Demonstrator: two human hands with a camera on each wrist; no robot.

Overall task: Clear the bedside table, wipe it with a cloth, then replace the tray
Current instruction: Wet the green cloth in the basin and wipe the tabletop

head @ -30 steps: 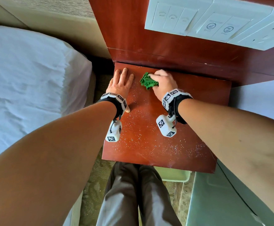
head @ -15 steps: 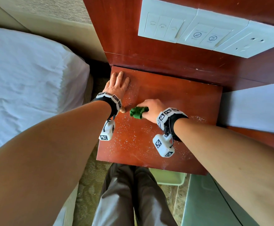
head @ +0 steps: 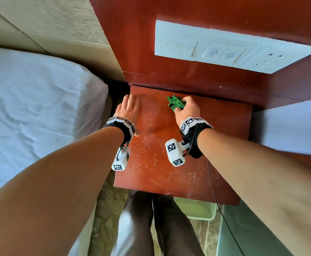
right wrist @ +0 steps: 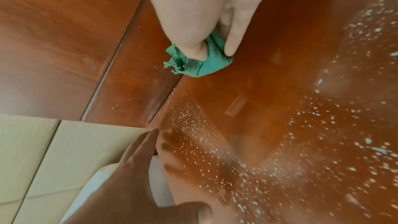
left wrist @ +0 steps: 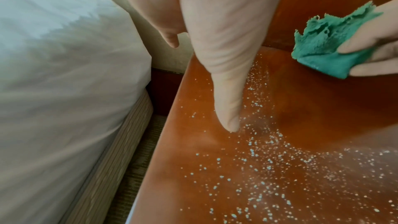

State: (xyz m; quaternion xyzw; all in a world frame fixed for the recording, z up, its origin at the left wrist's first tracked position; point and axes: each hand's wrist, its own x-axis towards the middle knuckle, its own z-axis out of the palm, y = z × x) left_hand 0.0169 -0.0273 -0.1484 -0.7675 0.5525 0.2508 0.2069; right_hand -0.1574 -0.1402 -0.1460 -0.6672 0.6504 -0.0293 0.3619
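Fingers (right wrist: pixel 233 40) of the right hand (head: pixel 188 109) curl round the bunched green cloth (head: pixel 175 104), pressing it onto the tabletop (head: pixel 224 135) close to the wooden back panel (head: pixel 169 78). Left hand (head: pixel 129 108) lies flat with straight fingers (left wrist: pixel 228 105) on the tabletop's bed-side edge, beside the cloth. White specks (head: pixel 147 159) dot the tabletop nearer the person than the cloth.

Cloth (head: pixel 176 104) back at table's (head: pixel 224 145) rear edge
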